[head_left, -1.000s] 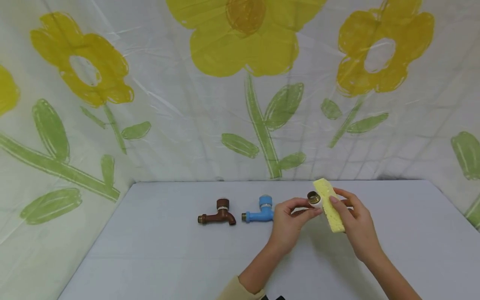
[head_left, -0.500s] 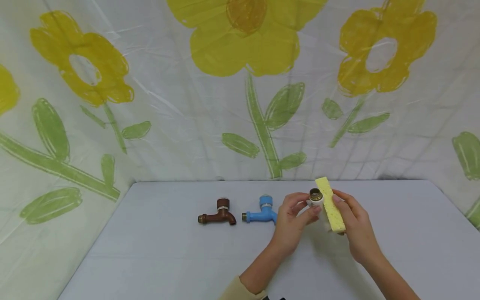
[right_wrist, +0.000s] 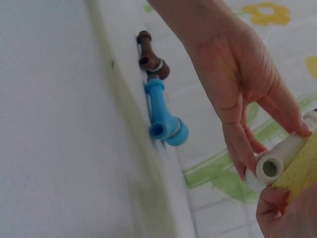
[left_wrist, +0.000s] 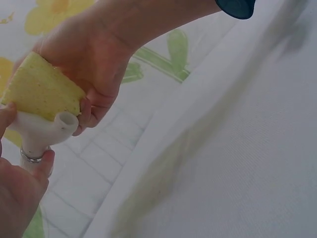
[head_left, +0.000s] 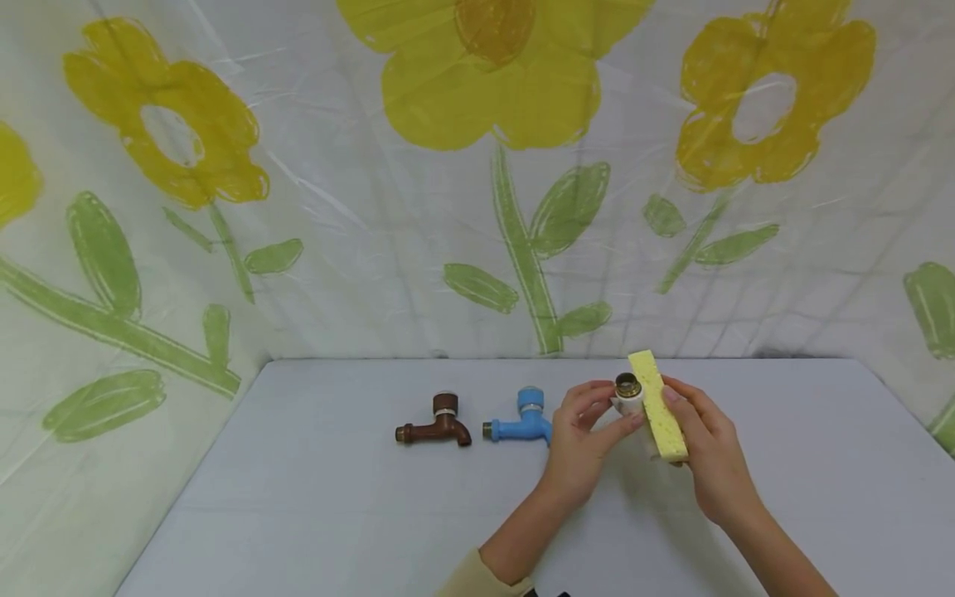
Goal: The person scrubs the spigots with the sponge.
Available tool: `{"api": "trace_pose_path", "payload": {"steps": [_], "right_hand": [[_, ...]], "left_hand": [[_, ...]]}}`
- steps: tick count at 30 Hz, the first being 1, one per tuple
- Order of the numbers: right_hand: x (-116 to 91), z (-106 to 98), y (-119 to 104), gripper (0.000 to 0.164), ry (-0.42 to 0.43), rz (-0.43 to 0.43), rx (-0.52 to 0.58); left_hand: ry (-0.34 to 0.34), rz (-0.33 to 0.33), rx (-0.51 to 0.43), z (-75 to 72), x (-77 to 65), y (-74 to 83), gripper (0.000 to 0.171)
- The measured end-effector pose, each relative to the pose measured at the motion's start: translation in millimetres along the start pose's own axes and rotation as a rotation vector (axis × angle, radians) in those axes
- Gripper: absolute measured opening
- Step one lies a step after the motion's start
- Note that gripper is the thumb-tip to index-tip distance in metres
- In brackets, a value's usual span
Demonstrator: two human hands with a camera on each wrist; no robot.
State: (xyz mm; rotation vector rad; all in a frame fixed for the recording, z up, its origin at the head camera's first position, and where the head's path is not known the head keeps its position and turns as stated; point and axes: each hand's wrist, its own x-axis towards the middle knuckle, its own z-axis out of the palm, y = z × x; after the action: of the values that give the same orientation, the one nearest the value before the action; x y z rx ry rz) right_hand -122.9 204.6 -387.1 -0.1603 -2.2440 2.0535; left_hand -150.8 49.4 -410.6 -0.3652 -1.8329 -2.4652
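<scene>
Between both hands, above the table, is a white tap (left_wrist: pixel 42 133) with a brass threaded end. My left hand (head_left: pixel 580 439) pinches it with thumb and fingers; in the left wrist view they sit near its metal ring. A yellow sponge (head_left: pixel 658 406) is gripped by my right hand (head_left: pixel 709 444) and lies against the side of the tap. The tap's spout (right_wrist: pixel 271 167) shows in the right wrist view. In the head view, much of the tap is hidden by the sponge and fingers.
Left of the hands, a blue tap (head_left: pixel 518 427) and a brown tap (head_left: pixel 440 427) lie on the pale cloth-covered table (head_left: pixel 313 497). Behind the table hangs a white sheet (head_left: pixel 358 274) with yellow flowers.
The white tap has turned so its brass end points more upward, and my left hand has shifted slightly right. The sponge has become a little more upright, still against the tap.
</scene>
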Motion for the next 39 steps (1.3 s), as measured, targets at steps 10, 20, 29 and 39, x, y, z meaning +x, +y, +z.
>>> {"api": "trace_pose_path", "payload": {"steps": [10,20,29,39], "right_hand": [[-1.1,-2.7,3.0,0.025,-0.014,-0.023,0.142],[-2.9,-1.0,0.8,0.027,-0.033,-0.038,0.17],[-4.5,-3.1,-1.9,0.024,-0.02,-0.119,0.065],[-4.2,-3.9,-4.7,0.027,0.005,-0.16,0.013]], "left_hand": [[0.011,-0.009,-0.033,-0.1,1.9,-2.1,0.027],[-0.013,-0.082,-0.092,-0.2,-0.4,0.4,0.03],[-0.125,-0.221,-0.259,-0.2,-3.6,5.8,0.028],[-0.194,-0.244,-0.285,-2.2,-5.3,7.6,0.02]]}}
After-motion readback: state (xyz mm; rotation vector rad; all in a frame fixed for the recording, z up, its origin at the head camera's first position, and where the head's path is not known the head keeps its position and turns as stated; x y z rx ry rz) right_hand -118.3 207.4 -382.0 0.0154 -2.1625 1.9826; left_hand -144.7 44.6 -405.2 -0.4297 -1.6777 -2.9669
